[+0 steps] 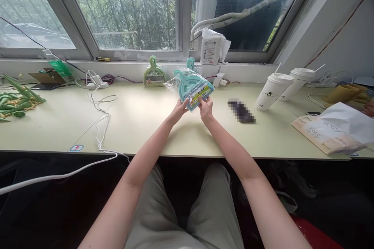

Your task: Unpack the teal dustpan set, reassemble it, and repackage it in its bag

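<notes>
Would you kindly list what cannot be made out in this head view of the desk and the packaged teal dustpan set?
- Label on the teal dustpan set: print too small; left hand and right hand cover its lower edge.
- Dark object on the desk: pixelated, unidentifiable.
- Second teal piece: mostly hidden behind the held set.
- Yellow items: cut off by the right edge.
- White cable: end runs off the left edge.
</notes>
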